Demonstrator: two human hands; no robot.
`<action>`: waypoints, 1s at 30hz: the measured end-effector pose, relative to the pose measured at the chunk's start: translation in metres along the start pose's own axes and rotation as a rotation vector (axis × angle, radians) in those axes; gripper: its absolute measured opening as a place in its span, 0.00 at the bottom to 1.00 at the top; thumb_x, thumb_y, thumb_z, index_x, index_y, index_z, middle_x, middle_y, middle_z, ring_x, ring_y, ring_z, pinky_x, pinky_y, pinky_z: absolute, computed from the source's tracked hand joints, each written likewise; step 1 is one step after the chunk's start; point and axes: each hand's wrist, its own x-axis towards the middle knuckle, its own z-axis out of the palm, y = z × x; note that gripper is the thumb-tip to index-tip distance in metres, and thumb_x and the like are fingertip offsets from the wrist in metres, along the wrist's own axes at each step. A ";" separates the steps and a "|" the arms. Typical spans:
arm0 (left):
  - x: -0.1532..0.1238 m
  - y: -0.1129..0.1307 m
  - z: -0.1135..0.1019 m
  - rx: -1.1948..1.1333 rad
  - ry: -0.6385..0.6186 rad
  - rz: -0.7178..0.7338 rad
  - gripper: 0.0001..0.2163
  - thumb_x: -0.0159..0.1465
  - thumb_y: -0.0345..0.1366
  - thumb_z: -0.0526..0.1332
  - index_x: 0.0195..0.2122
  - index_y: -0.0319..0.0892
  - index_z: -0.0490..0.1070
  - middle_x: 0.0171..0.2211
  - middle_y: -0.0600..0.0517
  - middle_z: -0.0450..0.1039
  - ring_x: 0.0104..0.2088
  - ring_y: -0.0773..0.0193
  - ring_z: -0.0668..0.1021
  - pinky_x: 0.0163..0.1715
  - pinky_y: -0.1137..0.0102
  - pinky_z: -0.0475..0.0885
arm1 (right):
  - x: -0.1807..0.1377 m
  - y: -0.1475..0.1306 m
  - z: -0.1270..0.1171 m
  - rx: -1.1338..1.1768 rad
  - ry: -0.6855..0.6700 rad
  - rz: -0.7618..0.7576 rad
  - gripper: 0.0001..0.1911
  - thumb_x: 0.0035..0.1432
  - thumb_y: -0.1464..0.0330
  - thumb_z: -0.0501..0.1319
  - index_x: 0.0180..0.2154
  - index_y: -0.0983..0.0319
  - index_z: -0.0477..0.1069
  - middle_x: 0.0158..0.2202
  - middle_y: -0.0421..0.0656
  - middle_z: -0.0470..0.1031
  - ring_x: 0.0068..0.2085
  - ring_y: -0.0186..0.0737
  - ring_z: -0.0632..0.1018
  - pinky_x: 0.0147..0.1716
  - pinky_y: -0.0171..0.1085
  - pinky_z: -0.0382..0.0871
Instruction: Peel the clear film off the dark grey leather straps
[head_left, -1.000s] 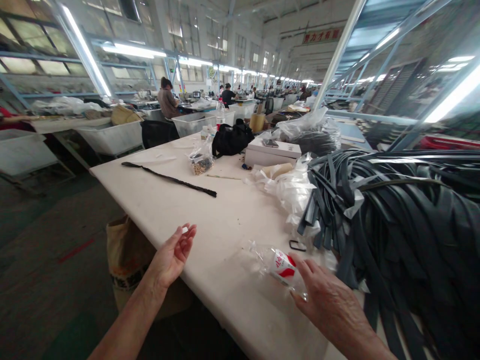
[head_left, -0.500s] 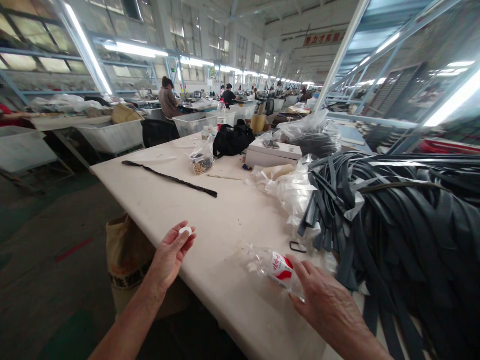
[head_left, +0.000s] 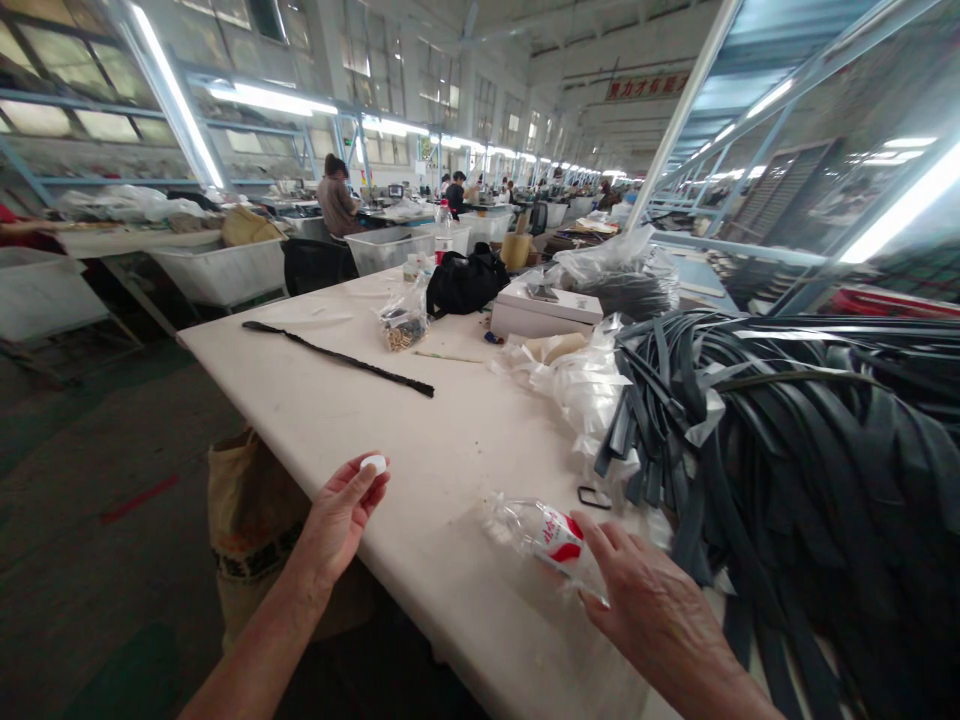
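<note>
Between the thumb and fingers of my left hand (head_left: 337, 520) is a small round white piece (head_left: 373, 464), which looks like a bottle cap. That hand is held over the near left edge of the table (head_left: 442, 450). My right hand (head_left: 649, 590) grips one end of a clear plastic bottle (head_left: 559, 537) with a red and white label. The bottle looks crumpled and lies on its side at the tabletop, its other end pointing left. Just beyond my right hand is a black rectangular buckle (head_left: 594, 497).
Dark strips (head_left: 817, 480) are heaped on the right, beside crumpled white plastic (head_left: 589, 385). A black strap (head_left: 337, 357), a bag of small parts (head_left: 405, 325), a black bag (head_left: 465, 280) and a white box (head_left: 544, 312) lie farther back. A sack (head_left: 251, 520) stands below the left edge.
The white round piece in my left hand is tilted slightly, showing more of its flat face. My right hand keeps its hold on the bottle. The view has shifted very slightly.
</note>
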 end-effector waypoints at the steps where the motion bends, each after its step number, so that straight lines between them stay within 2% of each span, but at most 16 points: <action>1: -0.001 0.000 0.000 0.007 0.000 0.013 0.14 0.47 0.29 0.76 0.35 0.38 0.79 0.33 0.51 0.83 0.28 0.71 0.81 0.30 0.81 0.78 | 0.000 0.000 0.000 0.002 -0.007 0.003 0.33 0.50 0.74 0.66 0.58 0.62 0.63 0.47 0.50 0.73 0.44 0.52 0.78 0.45 0.50 0.75; 6: -0.001 0.001 0.000 0.026 -0.018 0.047 0.20 0.47 0.31 0.76 0.43 0.39 0.79 0.32 0.51 0.83 0.27 0.72 0.80 0.30 0.82 0.77 | 0.001 -0.001 0.001 0.000 -0.034 0.012 0.34 0.51 0.74 0.66 0.59 0.63 0.62 0.47 0.50 0.73 0.44 0.53 0.77 0.45 0.50 0.75; 15: -0.004 -0.002 0.002 0.012 -0.032 -0.055 0.13 0.52 0.28 0.73 0.39 0.38 0.79 0.34 0.47 0.83 0.32 0.67 0.83 0.34 0.78 0.78 | 0.001 0.006 0.006 0.018 0.023 0.028 0.32 0.52 0.72 0.63 0.59 0.61 0.60 0.51 0.50 0.73 0.47 0.53 0.78 0.44 0.48 0.75; 21: -0.007 -0.006 0.007 0.043 -0.080 -0.012 0.15 0.51 0.35 0.74 0.39 0.39 0.78 0.36 0.46 0.83 0.36 0.64 0.83 0.37 0.75 0.77 | -0.001 0.009 0.002 0.028 0.048 0.053 0.30 0.51 0.71 0.63 0.57 0.60 0.62 0.50 0.50 0.75 0.44 0.52 0.80 0.42 0.47 0.76; 26: -0.012 -0.009 0.021 0.066 -0.137 0.032 0.19 0.49 0.43 0.75 0.40 0.40 0.77 0.38 0.45 0.83 0.39 0.62 0.83 0.40 0.73 0.77 | -0.002 0.011 0.002 0.147 0.127 0.042 0.31 0.52 0.67 0.61 0.58 0.59 0.59 0.52 0.51 0.74 0.46 0.53 0.80 0.40 0.46 0.77; 30: -0.016 -0.010 0.043 0.051 -0.206 0.038 0.19 0.50 0.43 0.75 0.40 0.40 0.77 0.39 0.46 0.83 0.41 0.62 0.82 0.43 0.72 0.75 | 0.001 -0.002 0.001 0.304 0.178 0.026 0.31 0.53 0.66 0.60 0.59 0.57 0.57 0.52 0.50 0.75 0.45 0.51 0.81 0.40 0.45 0.78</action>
